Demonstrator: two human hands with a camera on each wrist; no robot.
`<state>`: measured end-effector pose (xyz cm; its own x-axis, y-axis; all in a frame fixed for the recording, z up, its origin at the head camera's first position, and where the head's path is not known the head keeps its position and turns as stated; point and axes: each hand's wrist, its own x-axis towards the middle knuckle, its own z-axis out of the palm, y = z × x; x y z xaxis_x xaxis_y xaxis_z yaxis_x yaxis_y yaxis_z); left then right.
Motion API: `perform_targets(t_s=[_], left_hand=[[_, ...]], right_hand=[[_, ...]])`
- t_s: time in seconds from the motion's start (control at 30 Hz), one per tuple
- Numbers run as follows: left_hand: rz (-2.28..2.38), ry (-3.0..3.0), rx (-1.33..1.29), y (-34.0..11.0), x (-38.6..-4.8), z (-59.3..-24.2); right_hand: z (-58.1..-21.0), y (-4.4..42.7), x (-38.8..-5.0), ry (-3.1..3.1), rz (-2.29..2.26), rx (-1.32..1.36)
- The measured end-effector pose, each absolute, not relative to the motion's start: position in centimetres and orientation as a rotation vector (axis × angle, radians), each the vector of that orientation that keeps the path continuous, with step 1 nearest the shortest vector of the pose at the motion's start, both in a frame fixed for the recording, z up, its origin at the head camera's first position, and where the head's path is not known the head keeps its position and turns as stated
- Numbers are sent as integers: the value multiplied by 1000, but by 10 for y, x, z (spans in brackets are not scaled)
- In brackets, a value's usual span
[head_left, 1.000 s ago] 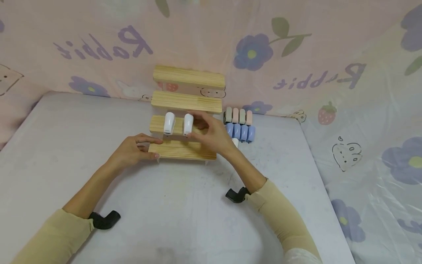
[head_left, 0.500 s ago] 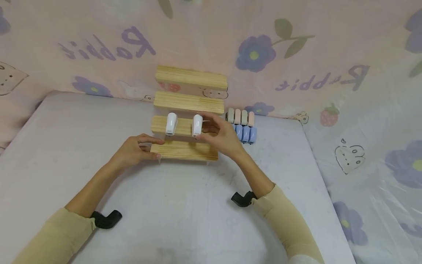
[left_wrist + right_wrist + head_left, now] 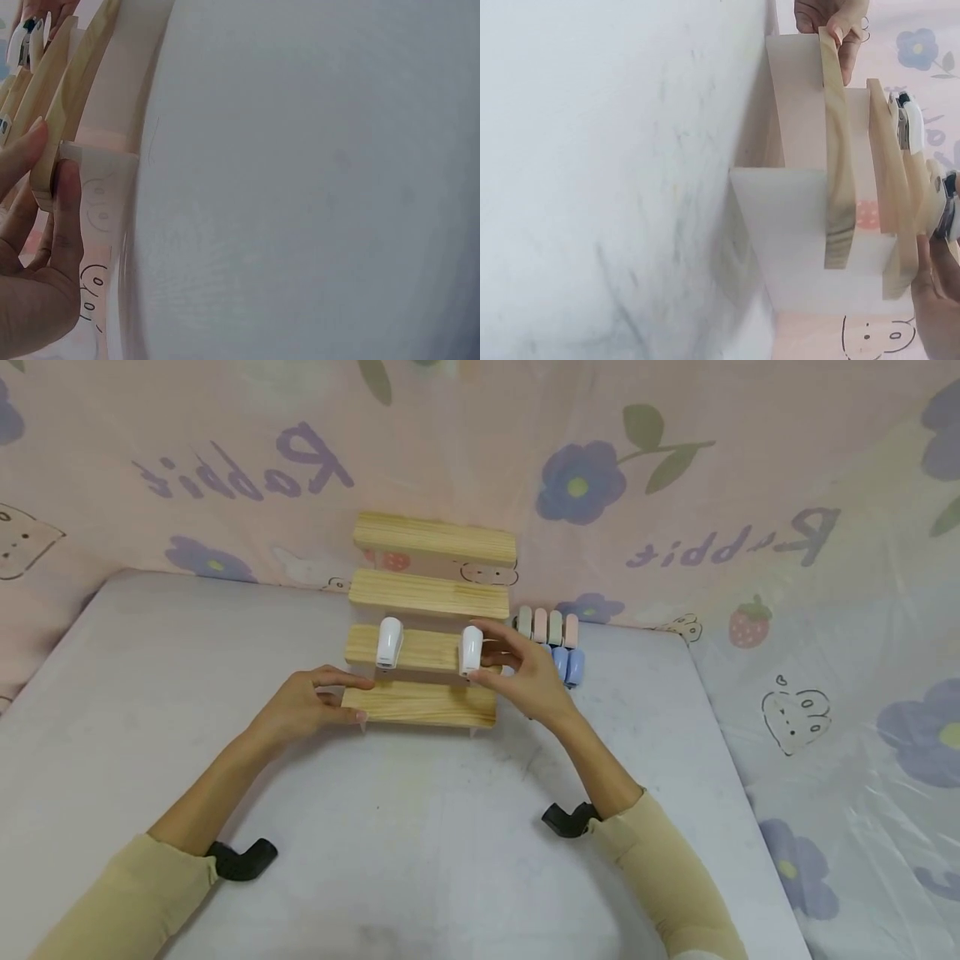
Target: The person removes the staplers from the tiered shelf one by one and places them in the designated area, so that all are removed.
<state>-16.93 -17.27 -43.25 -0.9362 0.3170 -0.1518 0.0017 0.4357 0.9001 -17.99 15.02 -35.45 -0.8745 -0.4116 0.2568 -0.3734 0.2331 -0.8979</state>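
Observation:
A stepped wooden display shelf (image 3: 420, 703) with several tiers stands at the back of the table. My left hand (image 3: 300, 706) pinches the left end of its lowest board (image 3: 71, 94) between thumb and finger, as the left wrist view shows too. My right hand (image 3: 536, 681) holds a small white stapler (image 3: 470, 649) by thumb and fingers at the right part of the second tier from the bottom. Whether the stapler touches the board cannot be told. Another white stapler (image 3: 389, 642) stands on that tier's left part, its rounded end up.
Right of the shelf, green and pink staplers (image 3: 556, 627) stand in a row, with blue staplers (image 3: 575, 667) in front, partly hidden by my right hand. A printed curtain (image 3: 450, 452) hangs close behind the shelf. White table (image 3: 420, 827) surface extends in front.
My right hand has moved to the right along the second tier with the white stapler, widening the gap to the other white stapler. My left hand stays on the lowest board.

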Motion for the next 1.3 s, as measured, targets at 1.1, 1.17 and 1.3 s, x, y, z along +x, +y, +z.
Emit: perform_targets(t_s=[1.1, 1.17, 1.3], left_hand=[[1496, 2389, 263, -173, -169, -435], [1494, 2389, 259, -173, -169, -433], [1487, 2391, 254, -172, -168, -431]], right_hand=[[-389, 238, -179, 2571, -1675, -669], [-387, 240, -176, 2579, -1669, -648], [-388, 247, -172, 2594, -1656, -613]])
